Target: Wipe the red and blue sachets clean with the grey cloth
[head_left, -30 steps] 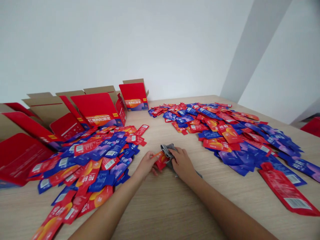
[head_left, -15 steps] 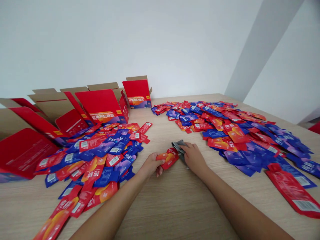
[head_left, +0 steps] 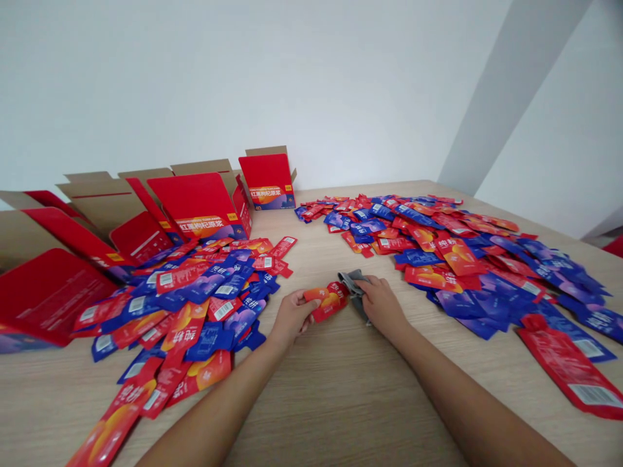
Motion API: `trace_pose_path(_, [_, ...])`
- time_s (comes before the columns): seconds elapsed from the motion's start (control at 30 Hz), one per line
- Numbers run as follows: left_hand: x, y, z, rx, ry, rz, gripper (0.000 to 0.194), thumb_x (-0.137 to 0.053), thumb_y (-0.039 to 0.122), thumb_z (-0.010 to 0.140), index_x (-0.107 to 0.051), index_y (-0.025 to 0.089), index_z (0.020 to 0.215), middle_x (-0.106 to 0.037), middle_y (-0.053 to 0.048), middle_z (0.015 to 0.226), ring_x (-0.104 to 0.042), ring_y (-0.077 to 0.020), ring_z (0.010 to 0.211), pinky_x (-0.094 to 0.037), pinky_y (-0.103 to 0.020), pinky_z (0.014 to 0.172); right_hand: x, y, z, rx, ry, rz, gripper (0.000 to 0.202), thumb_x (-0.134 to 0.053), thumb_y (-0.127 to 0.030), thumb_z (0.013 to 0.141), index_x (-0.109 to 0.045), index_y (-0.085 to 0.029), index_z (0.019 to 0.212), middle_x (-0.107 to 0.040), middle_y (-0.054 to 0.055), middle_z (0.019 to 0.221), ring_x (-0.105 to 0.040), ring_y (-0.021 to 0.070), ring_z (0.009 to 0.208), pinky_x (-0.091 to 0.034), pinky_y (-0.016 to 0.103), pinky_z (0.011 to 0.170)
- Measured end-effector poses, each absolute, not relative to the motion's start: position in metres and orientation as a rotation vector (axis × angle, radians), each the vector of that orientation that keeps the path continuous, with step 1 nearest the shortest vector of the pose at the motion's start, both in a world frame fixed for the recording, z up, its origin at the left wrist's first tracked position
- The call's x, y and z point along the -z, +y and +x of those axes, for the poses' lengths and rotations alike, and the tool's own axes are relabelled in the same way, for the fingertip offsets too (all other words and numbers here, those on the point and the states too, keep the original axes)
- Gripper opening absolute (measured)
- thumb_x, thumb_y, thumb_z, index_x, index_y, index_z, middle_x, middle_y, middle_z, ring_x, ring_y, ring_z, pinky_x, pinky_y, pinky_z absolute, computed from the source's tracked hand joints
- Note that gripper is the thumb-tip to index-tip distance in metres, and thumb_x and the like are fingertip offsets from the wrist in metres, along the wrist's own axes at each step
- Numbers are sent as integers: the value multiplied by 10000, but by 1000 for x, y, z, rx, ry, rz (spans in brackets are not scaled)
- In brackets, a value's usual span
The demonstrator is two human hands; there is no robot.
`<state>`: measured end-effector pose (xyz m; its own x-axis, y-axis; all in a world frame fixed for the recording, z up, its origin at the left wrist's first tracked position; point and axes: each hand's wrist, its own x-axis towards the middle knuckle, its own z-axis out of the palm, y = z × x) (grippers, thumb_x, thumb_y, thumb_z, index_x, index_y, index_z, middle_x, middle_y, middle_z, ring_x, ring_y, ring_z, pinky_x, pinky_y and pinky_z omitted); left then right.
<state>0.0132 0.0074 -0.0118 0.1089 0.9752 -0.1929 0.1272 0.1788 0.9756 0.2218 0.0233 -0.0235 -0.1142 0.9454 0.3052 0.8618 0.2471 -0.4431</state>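
Note:
Over the middle of the wooden table, my left hand pinches a red and orange sachet by its left end. My right hand is closed on a crumpled grey cloth, just to the right of the sachet. The cloth is at the sachet's right end, which shows its printed front. To the left lies a pile of red and blue sachets, and a larger pile of similar sachets spreads over the right side.
Several open red boxes with brown flaps stand along the left and back left. One box stands apart near the white wall. A single red sachet lies at the right front of the table.
The sachet's right end now lies slightly farther from the cloth, and more of its front shows. My right hand and the cloth have shifted slightly right.

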Motion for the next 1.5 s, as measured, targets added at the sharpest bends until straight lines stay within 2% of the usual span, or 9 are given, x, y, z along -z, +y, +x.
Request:
trace_pose_path(0.17, [8,2,8,-1037,1391,1795,249,-540,354,799,-696,192,904,-661,-8,684,-574,-143,601,-409,-221,550,28,33,240,-403,-1553,-1490,418,-369,-134,734,-650,-168,1042,-636,77,1022,-538,210,997,-394,358,909])
trace_pose_path(0.33, [6,-7,7,-567,1333,2474,238,-460,261,859,-654,227,992,-702,-64,912,-633,-192,825,-452,-289,763,10,18,227,-360,-1528,-1358,391,-386,-151,741,-640,-182,1037,-616,82,1029,-527,222,996,-401,389,913])
trace_pose_path(0.47, [6,-7,8,-262,1288,2716,223,-440,158,832,-605,183,980,-688,-94,891,-636,-202,801,-461,-292,707,0,-16,193,-301,-2085,-1271,468,-420,-57,709,-636,-222,1090,-558,82,1170,-462,225,1078,-369,384,965])
trace_pose_path(0.57, [5,-5,10,-166,1275,2723,197,-428,140,825,-597,167,922,-679,-106,831,-638,-216,767,-455,-292,669,-1,-29,176,-213,-2298,-1403,443,-435,-60,753,-618,-180,1138,-537,135,1192,-441,254,1092,-366,393,962])
trace_pose_path(0.83, [4,-3,12,-253,1356,2566,215,-414,202,853,-618,215,920,-685,-60,816,-636,-201,758,-436,-280,698,10,13,217,-105,-2101,-1733,450,-402,-35,765,-642,-172,1121,-570,151,1102,-473,266,997,-408,383,877])
trace_pose_path(1.07, [6,-2,6,-246,1305,2684,210,-444,162,835,-626,184,937,-678,-78,887,-626,-202,824,-451,-285,724,-1,-18,188,-130,-2247,-1363,496,-414,-39,757,-596,-201,1189,-498,102,1245,-422,235,1106,-369,371,964])
trace_pose_path(1.27, [0,-5,15,-333,1301,2817,170,-458,131,815,-602,175,892,-619,-79,955,-547,-204,941,-445,-306,803,11,4,200,-119,-2180,-1579,468,-390,-36,760,-640,-181,1129,-567,135,1142,-470,255,1022,-401,381,899])
trace_pose_path(1.37, [-5,-13,21,-383,1320,2834,127,-482,167,808,-600,168,856,-592,-96,976,-520,-218,962,-427,-332,849,23,24,228,-137,-1959,-1687,499,-373,-30,727,-646,-172,1121,-600,129,1065,-508,246,964,-410,377,876])
trace_pose_path(1.5, [-10,-23,28,-428,1331,2551,227,-466,374,863,-578,178,889,-606,-62,903,-561,-183,807,-458,-306,729,33,32,245,-206,-1751,-1558,488,-358,-73,731,-639,-188,1114,-609,89,1042,-520,227,995,-410,371,891])
